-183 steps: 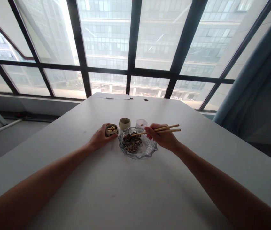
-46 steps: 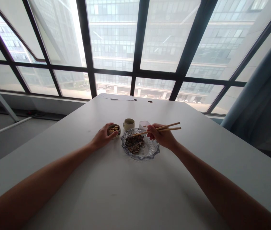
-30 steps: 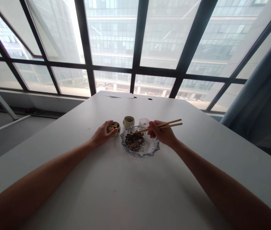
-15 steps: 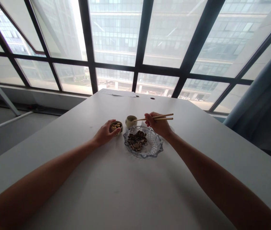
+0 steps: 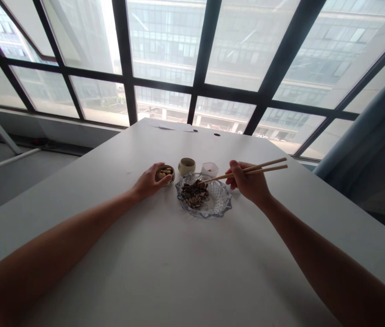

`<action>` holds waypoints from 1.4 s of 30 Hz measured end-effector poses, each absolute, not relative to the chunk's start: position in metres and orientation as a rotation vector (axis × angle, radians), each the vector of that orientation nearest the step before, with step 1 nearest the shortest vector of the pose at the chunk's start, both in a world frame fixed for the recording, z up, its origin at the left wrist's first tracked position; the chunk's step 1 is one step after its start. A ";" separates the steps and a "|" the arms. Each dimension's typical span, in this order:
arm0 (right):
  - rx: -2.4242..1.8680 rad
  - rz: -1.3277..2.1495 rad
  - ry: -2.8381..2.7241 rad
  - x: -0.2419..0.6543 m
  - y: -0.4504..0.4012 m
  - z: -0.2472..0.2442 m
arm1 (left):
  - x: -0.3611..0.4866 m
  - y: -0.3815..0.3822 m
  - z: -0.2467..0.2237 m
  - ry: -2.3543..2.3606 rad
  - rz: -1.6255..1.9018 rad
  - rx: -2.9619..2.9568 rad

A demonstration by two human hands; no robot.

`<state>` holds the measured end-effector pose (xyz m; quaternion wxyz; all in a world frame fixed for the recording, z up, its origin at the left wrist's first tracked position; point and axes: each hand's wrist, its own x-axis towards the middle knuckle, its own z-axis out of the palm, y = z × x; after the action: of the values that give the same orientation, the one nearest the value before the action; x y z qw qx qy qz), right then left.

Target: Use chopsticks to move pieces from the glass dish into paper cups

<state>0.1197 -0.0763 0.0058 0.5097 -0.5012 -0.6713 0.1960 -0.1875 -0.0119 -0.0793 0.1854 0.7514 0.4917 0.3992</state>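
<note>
My left hand (image 5: 148, 182) curls round the side of a small cup (image 5: 170, 180) filled with pale tan nuts, thumb at the near side and fingers at the far side. In my right hand (image 5: 249, 180) is a pair of wooden chopsticks (image 5: 264, 168). Their tips reach the heap of dark striped sunflower seeds (image 5: 195, 195) on the left side of a clear glass dish (image 5: 220, 205). I cannot tell whether a seed is between the tips. A second small cup (image 5: 186, 168) stands behind the dish, beside the nut cup.
A small white container (image 5: 210, 169) with a little something inside stands behind the dish. Another pale item (image 5: 235, 190) is mostly hidden by my right hand. Papers (image 5: 172, 127) lie at the white table's (image 5: 165, 272) far end, before the windows. A curtain (image 5: 366, 136) hangs at right.
My right hand has moved right and slightly toward me. The chopstick tips have gone from the second cup to the seeds in the dish. My left hand stays at the nut cup.
</note>
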 end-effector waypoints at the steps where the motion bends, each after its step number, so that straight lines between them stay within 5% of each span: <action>1: -1.221 0.475 -1.622 0.119 -0.077 0.004 | -0.188 -0.012 -0.079 1.389 1.121 2.115; 14: -1.239 0.618 -1.626 0.118 -0.072 -0.005 | -0.187 -0.013 -0.078 1.413 1.098 2.124; 26: -1.200 0.859 -1.070 0.148 -0.053 -0.008 | -0.188 -0.010 -0.081 1.412 1.111 2.133; 35: -1.266 -0.018 -1.476 0.190 -0.096 0.008 | -0.188 -0.011 -0.080 1.425 1.105 2.138; 42: -1.508 -0.049 -1.646 0.201 -0.105 0.016 | -0.187 -0.011 -0.079 1.432 1.089 2.137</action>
<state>0.2010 -0.1054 0.0156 0.4391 -0.6069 -0.6622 -0.0197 -0.1873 -0.0113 -0.0790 0.1731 0.7536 0.5047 0.3839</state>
